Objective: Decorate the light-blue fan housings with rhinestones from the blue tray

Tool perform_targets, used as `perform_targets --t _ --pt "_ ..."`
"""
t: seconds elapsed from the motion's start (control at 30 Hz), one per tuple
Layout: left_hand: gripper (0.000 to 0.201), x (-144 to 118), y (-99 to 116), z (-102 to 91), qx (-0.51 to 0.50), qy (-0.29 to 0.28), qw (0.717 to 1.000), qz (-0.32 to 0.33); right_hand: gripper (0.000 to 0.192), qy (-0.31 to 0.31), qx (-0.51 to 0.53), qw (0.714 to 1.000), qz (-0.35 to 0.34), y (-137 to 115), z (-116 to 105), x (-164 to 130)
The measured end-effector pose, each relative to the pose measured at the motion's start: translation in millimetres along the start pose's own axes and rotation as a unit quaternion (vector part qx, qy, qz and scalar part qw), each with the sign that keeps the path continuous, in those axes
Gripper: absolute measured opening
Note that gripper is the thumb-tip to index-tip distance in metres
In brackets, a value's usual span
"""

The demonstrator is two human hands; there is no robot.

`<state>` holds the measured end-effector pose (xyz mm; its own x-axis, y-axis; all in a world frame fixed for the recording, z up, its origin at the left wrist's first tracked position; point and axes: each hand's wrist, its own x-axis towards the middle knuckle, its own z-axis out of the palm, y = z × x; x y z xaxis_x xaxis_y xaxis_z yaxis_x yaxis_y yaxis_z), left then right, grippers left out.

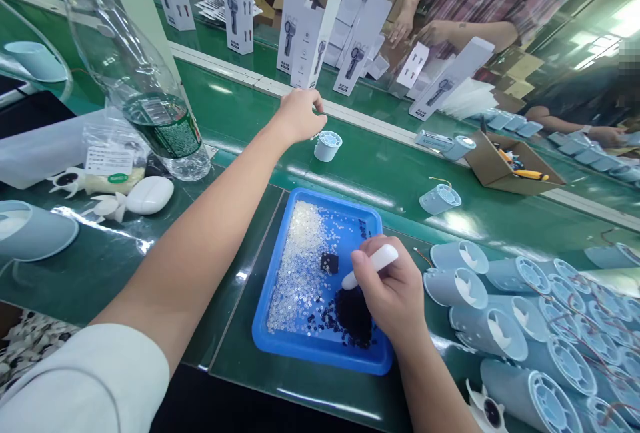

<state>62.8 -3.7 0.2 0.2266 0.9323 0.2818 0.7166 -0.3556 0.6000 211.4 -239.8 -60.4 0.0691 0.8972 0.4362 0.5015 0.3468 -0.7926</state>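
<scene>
My left hand (pixel 300 116) reaches far forward, fingers curved and a little apart, just above and left of a small light-blue plastic cylinder (pixel 328 146). That cylinder stands upright on the green surface; I see no clear grip on it. In my right hand (pixel 393 286) is a white pen-shaped tool (pixel 375 265), held slanted over a blue tray (pixel 270 273). Its lower end is by a heap of small black rings (pixel 354 316). Tiny clear washers (pixel 300 260) cover the tray's left side, and a small black square (pixel 329 263) lies between them.
Many light-blue cylinders with wires (pixel 505 333) crowd the right side. A plastic bottle (pixel 150 100), a white case (pixel 150 194) and fan blades (pixel 107 206) are left. Printed boxes (pixel 303 40) line the far side, near a tool carton (pixel 505 170) and co-workers' arms (pixel 445 33).
</scene>
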Motion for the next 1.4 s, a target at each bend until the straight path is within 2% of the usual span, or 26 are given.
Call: perform_targets --t 0.17,0.37,0.57,0.63,0.77,0.83,0.9,0.97,1.07,1.17,1.3,1.4 --pt "0.015 -1 1 -1.6 -0.021 -0.003 1.0 -0.002 0.02 0.027 -0.016 1.0 -0.003 0 0 1" --pt "0.012 -1 0 -1.1 -0.028 0.002 1.0 0.0 0.02 0.006 -0.028 0.998 -0.052 0 0 0" --pt "0.013 0 -1 -1.8 -0.026 0.006 1.0 0.009 0.016 0.089 -0.018 0.993 -0.075 0 -1 -1" --pt "0.014 0 -1 -2.2 -0.025 0.006 1.0 0.01 0.016 0.068 -0.043 0.995 -0.066 0 1 1" --pt "0.016 2 -2 -1.8 -0.024 0.009 1.0 0.015 0.018 -0.017 -0.066 0.996 -0.059 -1 3 4" --pt "0.017 3 -5 -2.6 -0.014 0.008 1.0 0.011 0.018 -0.014 -0.063 0.996 -0.055 -1 3 5" --pt "0.018 3 -10 -6.1 0.02 0.022 0.999 -0.019 0.017 0.019 -0.05 0.998 -0.045 -1 2 6" --pt "0.021 2 -16 -12.7 0.074 0.057 0.993 -0.078 0.017 0.071 -0.027 0.997 -0.032 -1 0 6" --pt "0.034 -3 -33 -25.1 0.141 0.106 0.967 -0.184 0.019 0.135 0.005 0.991 -0.013 0 -2 7" --pt "0.052 -9 -58 -34.4 0.173 0.119 0.942 -0.261 0.022 0.168 0.017 0.985 0.019 2 -3 5" --pt "0.078 -14 -91 -37.7 0.128 0.157 0.926 -0.318 0.022 0.208 0.085 0.971 0.075 3 -1 4" --pt "0.078 -14 -103 -37.0 0.074 0.173 0.926 -0.326 0.02 0.232 0.227 0.937 0.127 3 -1 9"
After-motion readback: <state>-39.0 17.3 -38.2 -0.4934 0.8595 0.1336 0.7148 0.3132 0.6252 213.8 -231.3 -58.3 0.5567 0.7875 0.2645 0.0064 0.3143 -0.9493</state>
